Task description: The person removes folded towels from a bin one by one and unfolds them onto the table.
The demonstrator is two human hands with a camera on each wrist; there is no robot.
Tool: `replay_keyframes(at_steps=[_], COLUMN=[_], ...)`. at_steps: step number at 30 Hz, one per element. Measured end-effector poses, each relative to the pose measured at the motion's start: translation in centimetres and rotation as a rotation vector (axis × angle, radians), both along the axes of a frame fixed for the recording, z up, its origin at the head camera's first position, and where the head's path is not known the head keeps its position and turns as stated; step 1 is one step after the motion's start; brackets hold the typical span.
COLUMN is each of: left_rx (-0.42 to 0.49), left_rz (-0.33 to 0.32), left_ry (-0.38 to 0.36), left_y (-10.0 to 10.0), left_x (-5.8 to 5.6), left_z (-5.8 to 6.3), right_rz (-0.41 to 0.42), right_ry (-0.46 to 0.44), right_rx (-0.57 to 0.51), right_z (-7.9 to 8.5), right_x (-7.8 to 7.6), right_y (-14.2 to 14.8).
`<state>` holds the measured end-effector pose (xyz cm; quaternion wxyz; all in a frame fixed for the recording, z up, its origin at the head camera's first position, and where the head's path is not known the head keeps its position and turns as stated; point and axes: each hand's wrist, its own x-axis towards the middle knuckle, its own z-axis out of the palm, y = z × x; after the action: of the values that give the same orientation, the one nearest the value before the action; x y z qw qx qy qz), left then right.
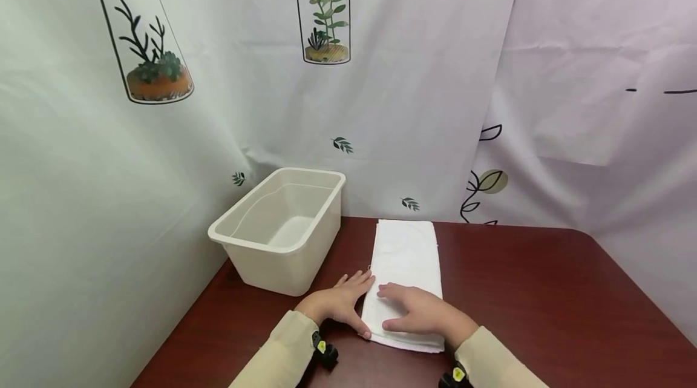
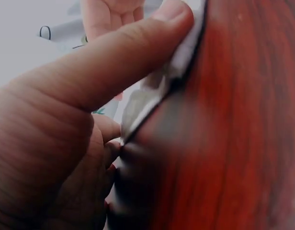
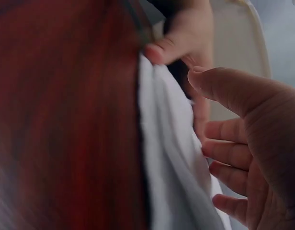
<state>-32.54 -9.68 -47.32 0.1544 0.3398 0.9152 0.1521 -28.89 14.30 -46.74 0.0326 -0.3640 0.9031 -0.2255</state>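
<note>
A folded white towel (image 1: 407,255) lies lengthwise on the table, its layers showing along the near edge in the right wrist view. My left hand (image 1: 342,303) is at the towel's left side, fingers spread along that edge and thumb at the near left corner. Over the near part of the towel is my right hand (image 1: 422,312), its fingers loosely bent and its thumb apart from them. The right wrist view shows that thumb (image 3: 229,88) and the fingertips beside the cloth, with nothing pinched between them.
To the left of the towel stands a cream plastic bin (image 1: 278,255) with nothing visible inside. The dark red wooden table (image 1: 517,291) ends at a white curtain (image 1: 414,103) printed with plants, which hangs behind and along the sides.
</note>
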Motion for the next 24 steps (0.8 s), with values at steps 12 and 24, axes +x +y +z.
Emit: replay_keyframes(at_steps=[12,24], left_rx=[-0.038,-0.073], left_rz=[0.037,0.078], left_ry=[0.019,0.027], left_y=[-0.6,-0.9], left_x=[0.1,0.2], left_z=[-0.3,-0.8], right_rz=[-0.094,-0.048], right_ry=[0.207,0.328], right_rx=[0.123,0.179], right_z=[-1.1,-0.6], right_x=[1.9,2.7], right_y=[-2.6,-3.3])
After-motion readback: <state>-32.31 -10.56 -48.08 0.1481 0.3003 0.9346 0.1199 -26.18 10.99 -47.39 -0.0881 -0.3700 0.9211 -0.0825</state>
